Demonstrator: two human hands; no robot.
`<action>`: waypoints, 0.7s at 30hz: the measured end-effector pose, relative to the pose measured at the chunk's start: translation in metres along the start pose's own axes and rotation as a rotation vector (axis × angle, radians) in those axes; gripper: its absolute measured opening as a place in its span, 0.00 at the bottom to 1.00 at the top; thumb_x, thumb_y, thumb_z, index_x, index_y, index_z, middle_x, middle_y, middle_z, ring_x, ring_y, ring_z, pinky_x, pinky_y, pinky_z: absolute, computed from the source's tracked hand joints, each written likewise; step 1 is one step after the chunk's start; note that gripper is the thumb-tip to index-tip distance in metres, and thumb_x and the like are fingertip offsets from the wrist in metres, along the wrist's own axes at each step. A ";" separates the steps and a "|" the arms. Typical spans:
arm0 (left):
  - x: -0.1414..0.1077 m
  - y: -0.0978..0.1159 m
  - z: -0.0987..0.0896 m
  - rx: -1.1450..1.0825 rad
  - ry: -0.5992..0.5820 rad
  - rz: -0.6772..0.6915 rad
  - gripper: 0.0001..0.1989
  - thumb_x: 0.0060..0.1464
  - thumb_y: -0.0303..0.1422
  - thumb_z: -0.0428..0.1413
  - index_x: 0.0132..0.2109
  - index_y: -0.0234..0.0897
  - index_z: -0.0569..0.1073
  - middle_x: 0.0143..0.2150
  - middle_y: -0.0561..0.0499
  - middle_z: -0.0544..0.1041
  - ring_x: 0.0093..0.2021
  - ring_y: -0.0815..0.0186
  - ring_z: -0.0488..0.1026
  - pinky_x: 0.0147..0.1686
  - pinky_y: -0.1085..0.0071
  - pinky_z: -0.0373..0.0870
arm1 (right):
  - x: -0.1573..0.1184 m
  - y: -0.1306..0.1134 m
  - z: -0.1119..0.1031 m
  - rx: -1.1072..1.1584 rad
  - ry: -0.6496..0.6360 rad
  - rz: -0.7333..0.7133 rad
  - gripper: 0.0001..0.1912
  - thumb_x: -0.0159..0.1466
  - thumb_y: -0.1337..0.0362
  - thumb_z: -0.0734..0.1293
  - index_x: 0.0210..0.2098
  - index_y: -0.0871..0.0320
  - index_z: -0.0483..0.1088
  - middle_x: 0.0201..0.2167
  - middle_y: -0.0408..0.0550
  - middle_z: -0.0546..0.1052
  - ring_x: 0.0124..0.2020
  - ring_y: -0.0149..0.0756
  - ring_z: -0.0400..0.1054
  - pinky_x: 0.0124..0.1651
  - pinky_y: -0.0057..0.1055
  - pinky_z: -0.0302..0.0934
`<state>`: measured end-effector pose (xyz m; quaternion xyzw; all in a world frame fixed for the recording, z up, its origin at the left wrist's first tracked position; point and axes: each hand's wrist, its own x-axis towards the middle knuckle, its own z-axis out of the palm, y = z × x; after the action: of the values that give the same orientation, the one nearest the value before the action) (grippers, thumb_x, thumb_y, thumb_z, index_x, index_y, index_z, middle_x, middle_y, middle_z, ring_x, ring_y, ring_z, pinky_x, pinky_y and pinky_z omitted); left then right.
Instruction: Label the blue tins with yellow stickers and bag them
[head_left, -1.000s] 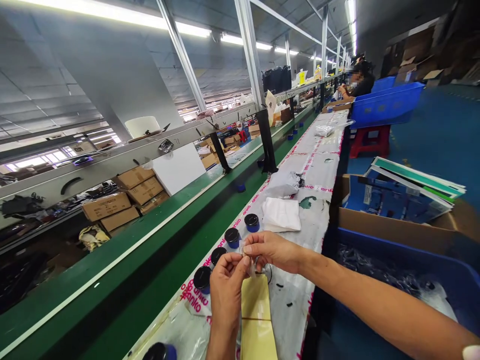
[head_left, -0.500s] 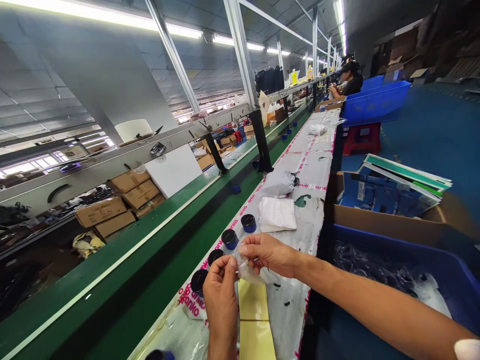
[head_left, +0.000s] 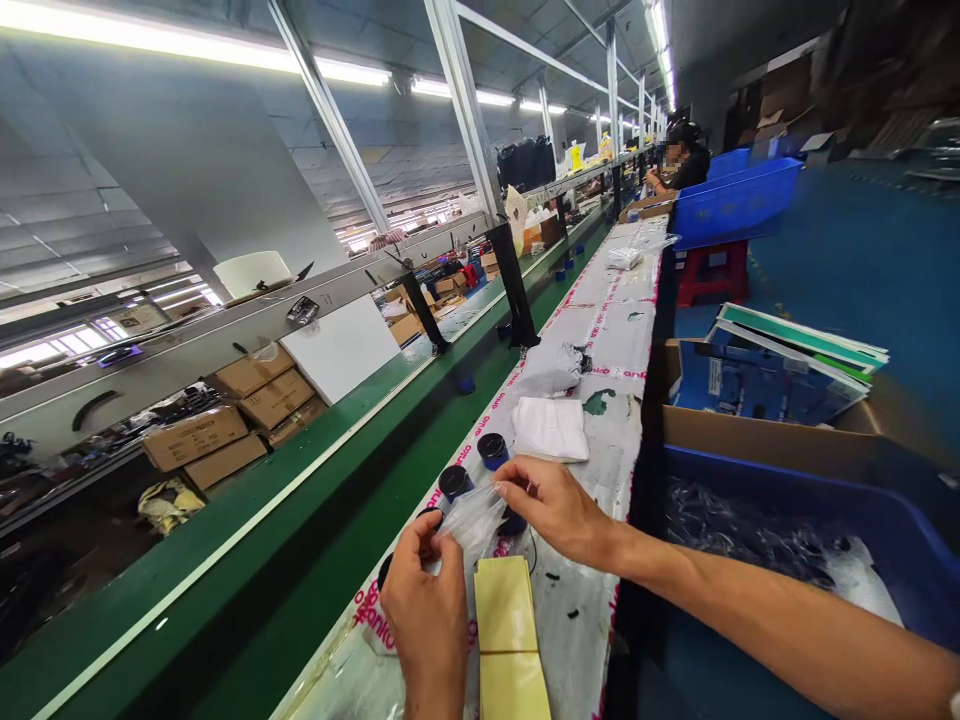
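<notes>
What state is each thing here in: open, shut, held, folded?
Crumpled clear plastic bag, held between both hands
Left hand, pinching the bag
Right hand, pinching the bag
Black-lidded blue jar, upright, lid on
Folded white sheet, lying flat
Long yellow card stack, lying flat, banded
Brown cardboard box, open
Blue plastic crate, holding clear plastic

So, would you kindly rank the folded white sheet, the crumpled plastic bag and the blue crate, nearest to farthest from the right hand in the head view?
From the right hand:
1. Folded white sheet, on the belt just ahead.
2. Crumpled plastic bag, further along the belt.
3. Blue crate, far along past the belt's right side, on a red stool.
</notes>
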<state>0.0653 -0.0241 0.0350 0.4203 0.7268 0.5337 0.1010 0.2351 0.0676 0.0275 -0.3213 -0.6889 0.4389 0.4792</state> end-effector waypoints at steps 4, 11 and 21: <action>-0.005 0.006 0.005 0.072 0.023 0.025 0.15 0.50 0.47 0.58 0.38 0.41 0.75 0.33 0.50 0.78 0.35 0.57 0.75 0.38 0.63 0.67 | -0.005 0.001 -0.001 -0.079 0.068 -0.074 0.09 0.68 0.59 0.64 0.38 0.56 0.75 0.31 0.45 0.77 0.31 0.35 0.68 0.34 0.32 0.60; 0.006 -0.006 0.014 0.049 -0.042 -0.030 0.23 0.50 0.57 0.58 0.35 0.39 0.75 0.25 0.54 0.73 0.26 0.63 0.69 0.28 0.69 0.64 | 0.000 0.016 -0.008 -0.171 0.040 -0.184 0.09 0.68 0.58 0.67 0.35 0.55 0.75 0.32 0.46 0.77 0.33 0.37 0.69 0.37 0.32 0.60; 0.032 0.010 0.052 -0.001 -0.110 0.084 0.23 0.59 0.50 0.53 0.50 0.39 0.79 0.42 0.44 0.83 0.39 0.56 0.81 0.42 0.63 0.73 | 0.026 0.030 -0.019 -0.153 0.027 -0.138 0.10 0.70 0.60 0.64 0.41 0.55 0.77 0.31 0.43 0.78 0.30 0.35 0.70 0.34 0.30 0.59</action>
<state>0.0814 0.0359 0.0318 0.4791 0.7017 0.5138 0.1188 0.2452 0.1085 0.0128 -0.3147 -0.7344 0.3465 0.4915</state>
